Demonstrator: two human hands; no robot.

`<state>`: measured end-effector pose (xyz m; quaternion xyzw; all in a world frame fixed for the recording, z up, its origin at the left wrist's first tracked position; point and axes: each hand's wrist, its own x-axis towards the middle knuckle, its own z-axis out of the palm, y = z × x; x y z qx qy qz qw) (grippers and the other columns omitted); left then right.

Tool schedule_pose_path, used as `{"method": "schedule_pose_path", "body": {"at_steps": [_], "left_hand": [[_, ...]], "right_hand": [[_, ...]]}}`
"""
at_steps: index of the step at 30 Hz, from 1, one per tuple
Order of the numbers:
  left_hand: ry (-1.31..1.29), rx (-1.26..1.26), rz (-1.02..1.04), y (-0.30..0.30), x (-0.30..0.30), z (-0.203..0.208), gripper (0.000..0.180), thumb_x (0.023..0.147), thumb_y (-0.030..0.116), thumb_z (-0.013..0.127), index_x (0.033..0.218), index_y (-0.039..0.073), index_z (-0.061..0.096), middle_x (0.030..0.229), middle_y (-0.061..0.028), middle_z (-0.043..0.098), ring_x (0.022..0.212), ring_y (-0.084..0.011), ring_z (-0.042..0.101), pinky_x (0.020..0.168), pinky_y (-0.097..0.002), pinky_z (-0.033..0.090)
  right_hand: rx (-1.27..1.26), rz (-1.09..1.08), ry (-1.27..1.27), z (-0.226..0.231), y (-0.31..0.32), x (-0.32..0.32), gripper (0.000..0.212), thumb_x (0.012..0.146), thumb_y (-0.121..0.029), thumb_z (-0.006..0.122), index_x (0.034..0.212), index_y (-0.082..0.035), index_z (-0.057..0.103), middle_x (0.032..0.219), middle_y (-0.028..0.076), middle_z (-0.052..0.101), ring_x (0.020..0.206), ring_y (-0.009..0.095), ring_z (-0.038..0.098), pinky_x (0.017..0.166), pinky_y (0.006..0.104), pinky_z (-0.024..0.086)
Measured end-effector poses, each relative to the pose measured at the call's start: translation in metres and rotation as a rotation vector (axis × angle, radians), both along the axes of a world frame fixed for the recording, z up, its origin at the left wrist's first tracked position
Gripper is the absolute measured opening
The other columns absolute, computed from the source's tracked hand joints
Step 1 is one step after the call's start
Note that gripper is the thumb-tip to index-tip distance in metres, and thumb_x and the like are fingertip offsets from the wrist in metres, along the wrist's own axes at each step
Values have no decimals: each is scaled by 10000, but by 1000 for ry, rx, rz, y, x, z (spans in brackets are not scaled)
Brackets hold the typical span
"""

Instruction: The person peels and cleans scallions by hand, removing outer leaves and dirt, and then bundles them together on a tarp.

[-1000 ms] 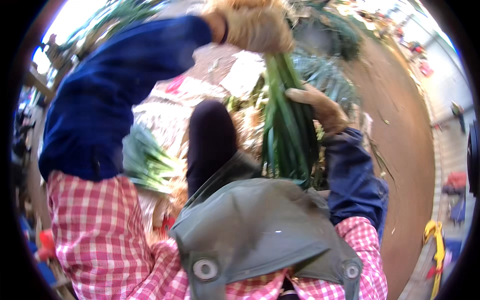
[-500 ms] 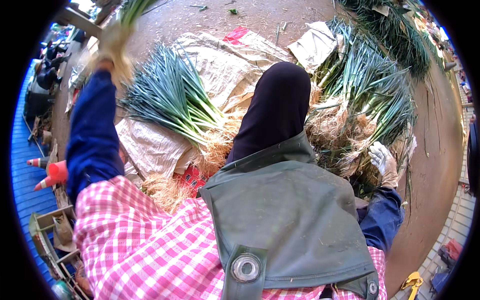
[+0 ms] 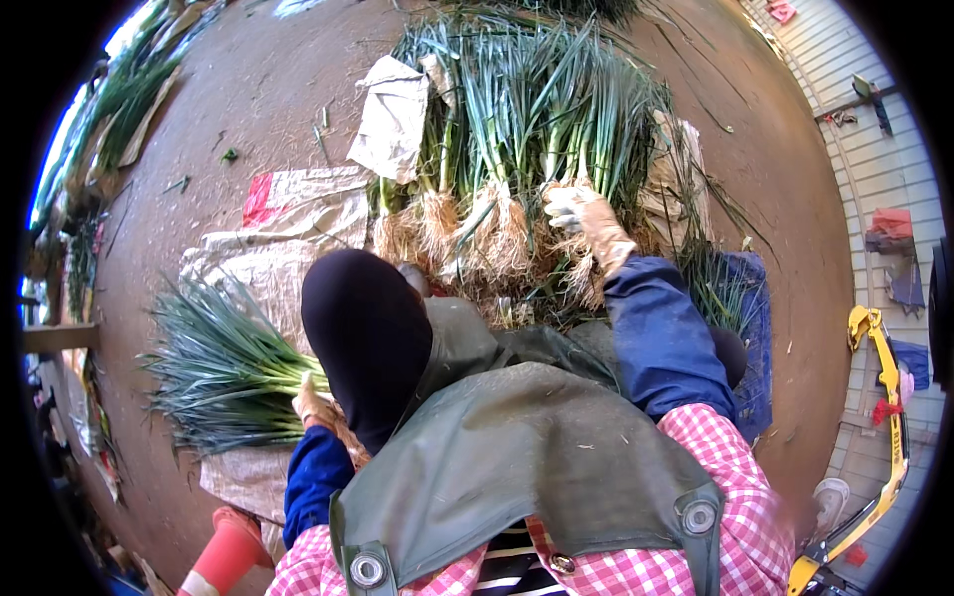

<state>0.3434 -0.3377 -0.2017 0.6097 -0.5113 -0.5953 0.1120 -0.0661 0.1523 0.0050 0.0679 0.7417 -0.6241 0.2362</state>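
My left hand (image 3: 316, 405), in a pale glove, is low at the left pile of green onions (image 3: 224, 363). Its fingers close around the pale stems near the root end, partly hidden by my sleeve and dark-clad knee. Farther off to the right lies a larger heap of green onions (image 3: 522, 109), leaves pointing away and tan roots toward me. My right hand (image 3: 586, 219), in a whitish glove, reaches into this heap. Its fingers are closed around stems just above the roots.
Woven sacks (image 3: 283, 248) lie under the left pile, and a pale folded sack (image 3: 390, 119) rests beside the right heap. An orange cone (image 3: 231, 544) stands at lower left. A blue crate-like thing (image 3: 750, 343) is right of my knee. More green onions (image 3: 124, 94) lie at far left.
My left hand came down from high on the left, where it held a blurred bunch, to the left pile. My right hand moved onto stems in the right heap. The view turned right.
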Motion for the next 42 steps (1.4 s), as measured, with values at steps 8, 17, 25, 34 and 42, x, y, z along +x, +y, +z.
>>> {"method": "schedule_pose_path", "body": {"at_steps": [8, 17, 25, 34, 42], "left_hand": [[194, -302, 340, -2, -13, 108, 578, 870, 215, 647, 1362, 33, 405, 1234, -122, 511, 1056, -250, 520, 867, -391, 458], [653, -577, -74, 37, -189, 287, 391, 967, 155, 503, 1306, -37, 468, 1262, -179, 534, 1169, -264, 539, 1051, -354, 424], [971, -467, -561, 191, -265, 399, 353, 1010, 228, 437, 1241, -3, 570, 1235, -136, 593, 1152, -243, 571, 1055, -357, 428], [717, 384, -700, 311, -297, 214, 244, 921, 212, 600, 1104, 50, 615, 859, 3, 604, 754, -98, 545, 727, -255, 458], [337, -223, -450, 249, -335, 99, 241, 905, 224, 604, 1047, 30, 625, 833, -74, 649, 659, -197, 584, 640, -351, 483]], "right_hand": [[618, -146, 422, -78, -87, -50, 624, 836, -320, 684, 1307, 21, 459, 1182, 200, 608, 1055, 336, 602, 935, 382, 448], [361, 8, 206, -60, -40, -108, 259, 834, -233, 669, 972, -16, 697, 934, 163, 708, 783, 266, 671, 727, 377, 526], [-774, -51, -178, 19, -12, -37, 309, 982, -127, 464, 1204, 66, 560, 1048, 143, 673, 708, 154, 617, 588, 277, 506], [-916, -85, -201, 0, -30, 12, 391, 977, -249, 497, 1238, 38, 546, 1031, 72, 669, 810, 179, 658, 714, 303, 537], [-373, 0, 52, 123, 57, 13, 404, 1014, -341, 434, 1127, 4, 611, 574, -131, 347, 454, -9, 304, 395, 143, 299]]}}
